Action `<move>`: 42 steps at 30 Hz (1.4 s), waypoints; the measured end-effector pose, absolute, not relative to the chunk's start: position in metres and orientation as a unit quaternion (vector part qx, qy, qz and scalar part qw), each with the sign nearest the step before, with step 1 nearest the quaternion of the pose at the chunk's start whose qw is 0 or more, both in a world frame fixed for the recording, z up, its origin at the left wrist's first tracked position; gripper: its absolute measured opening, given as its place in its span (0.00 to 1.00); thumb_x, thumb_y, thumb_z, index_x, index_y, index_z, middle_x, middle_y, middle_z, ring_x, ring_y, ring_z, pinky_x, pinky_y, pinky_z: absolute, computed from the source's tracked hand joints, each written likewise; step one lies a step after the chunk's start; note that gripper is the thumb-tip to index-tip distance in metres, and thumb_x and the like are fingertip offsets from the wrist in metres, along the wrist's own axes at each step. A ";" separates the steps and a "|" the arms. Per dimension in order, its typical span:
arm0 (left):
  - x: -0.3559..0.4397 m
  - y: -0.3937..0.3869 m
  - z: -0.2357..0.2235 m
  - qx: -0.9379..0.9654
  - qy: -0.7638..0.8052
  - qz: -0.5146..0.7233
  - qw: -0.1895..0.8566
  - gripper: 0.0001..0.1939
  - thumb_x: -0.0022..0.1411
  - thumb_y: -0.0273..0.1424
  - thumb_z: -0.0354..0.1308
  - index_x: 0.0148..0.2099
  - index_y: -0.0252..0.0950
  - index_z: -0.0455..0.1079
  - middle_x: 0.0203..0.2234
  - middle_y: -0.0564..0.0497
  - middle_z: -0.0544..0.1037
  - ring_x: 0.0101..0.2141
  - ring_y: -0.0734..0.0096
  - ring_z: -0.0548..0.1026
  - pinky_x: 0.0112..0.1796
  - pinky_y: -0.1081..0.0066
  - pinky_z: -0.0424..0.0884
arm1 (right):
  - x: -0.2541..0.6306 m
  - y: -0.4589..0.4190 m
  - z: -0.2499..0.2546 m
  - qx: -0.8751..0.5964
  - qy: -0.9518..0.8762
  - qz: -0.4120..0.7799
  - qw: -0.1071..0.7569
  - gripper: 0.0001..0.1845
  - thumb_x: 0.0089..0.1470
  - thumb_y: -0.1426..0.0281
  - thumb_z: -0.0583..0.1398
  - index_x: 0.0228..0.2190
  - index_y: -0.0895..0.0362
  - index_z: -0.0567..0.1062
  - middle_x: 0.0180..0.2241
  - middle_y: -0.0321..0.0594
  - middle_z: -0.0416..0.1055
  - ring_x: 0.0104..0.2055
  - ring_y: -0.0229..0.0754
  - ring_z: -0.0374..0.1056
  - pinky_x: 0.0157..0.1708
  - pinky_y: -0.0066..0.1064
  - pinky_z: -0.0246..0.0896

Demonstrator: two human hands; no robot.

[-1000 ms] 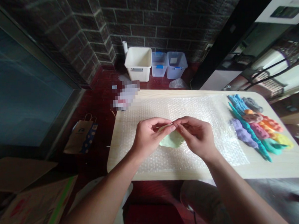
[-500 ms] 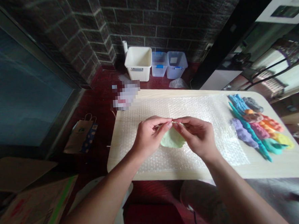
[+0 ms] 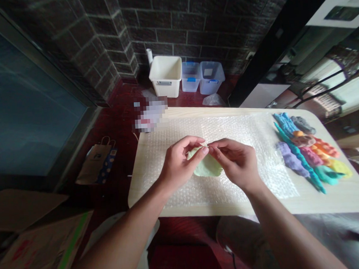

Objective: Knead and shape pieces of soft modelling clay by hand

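A pale green floppy piece, thin like cloth, hangs between my hands above the bubble wrap. My left hand has its thumb on the piece's upper left edge, with the index finger arched over it. Close beside it, my right hand pinches the upper edge between thumb and fingertips. The fingertips of both hands nearly touch. Part of the piece's top is hidden behind the fingers, and its exact material cannot be made out.
Several coloured soft bundles lie at the table's right end. Beyond the table stand a white bin and two clear boxes with blue parts. A paper bag and a cardboard box are on the left.
My left index finger has lifted a little from the edge, and more of the green piece's upper left shows. My right hand has barely moved.
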State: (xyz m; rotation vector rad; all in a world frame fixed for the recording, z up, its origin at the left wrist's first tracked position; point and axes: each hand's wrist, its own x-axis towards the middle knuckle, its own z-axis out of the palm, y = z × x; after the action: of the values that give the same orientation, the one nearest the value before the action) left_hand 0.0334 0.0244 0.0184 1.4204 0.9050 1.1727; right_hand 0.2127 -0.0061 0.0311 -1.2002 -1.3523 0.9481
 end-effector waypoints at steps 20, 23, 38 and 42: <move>0.031 0.025 0.017 0.616 0.376 0.480 0.498 0.08 0.68 0.34 0.67 0.45 0.36 0.84 0.40 0.45 0.86 0.40 0.66 0.84 0.41 0.69 0.79 | 0.216 -0.007 0.033 -0.500 -0.576 0.425 0.487 0.06 0.63 0.65 0.68 0.38 0.54 0.83 0.34 0.40 0.82 0.34 0.39 0.75 0.32 0.30 0.69; 0.030 0.025 0.017 0.629 0.378 0.471 0.490 0.08 0.68 0.35 0.67 0.44 0.36 0.83 0.38 0.45 0.86 0.38 0.66 0.84 0.39 0.70 0.79 | 0.217 -0.008 0.034 -0.496 -0.585 0.419 0.486 0.05 0.62 0.66 0.68 0.38 0.54 0.84 0.35 0.40 0.82 0.35 0.39 0.76 0.34 0.30 0.70; 0.033 0.025 0.019 0.520 0.383 0.478 0.595 0.21 0.64 0.38 0.70 0.55 0.33 0.79 0.39 0.43 0.86 0.39 0.64 0.84 0.40 0.69 0.80 | 0.216 -0.006 0.031 -0.509 -0.594 0.366 0.504 0.09 0.59 0.65 0.71 0.41 0.51 0.87 0.39 0.43 0.84 0.38 0.44 0.79 0.35 0.35 0.72; 0.033 0.028 0.019 0.490 0.371 0.473 0.631 0.23 0.59 0.38 0.74 0.54 0.32 0.80 0.40 0.43 0.87 0.40 0.64 0.85 0.42 0.69 0.81 | 0.216 -0.006 0.035 -0.530 -0.549 0.397 0.510 0.08 0.59 0.63 0.70 0.35 0.55 0.85 0.30 0.40 0.81 0.28 0.39 0.73 0.26 0.30 0.65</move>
State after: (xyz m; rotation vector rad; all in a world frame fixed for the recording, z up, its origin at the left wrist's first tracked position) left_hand 0.0333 0.0281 0.0190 1.1208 0.8500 1.0834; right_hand 0.2156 -0.0058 0.0349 -1.2763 -1.3222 0.9566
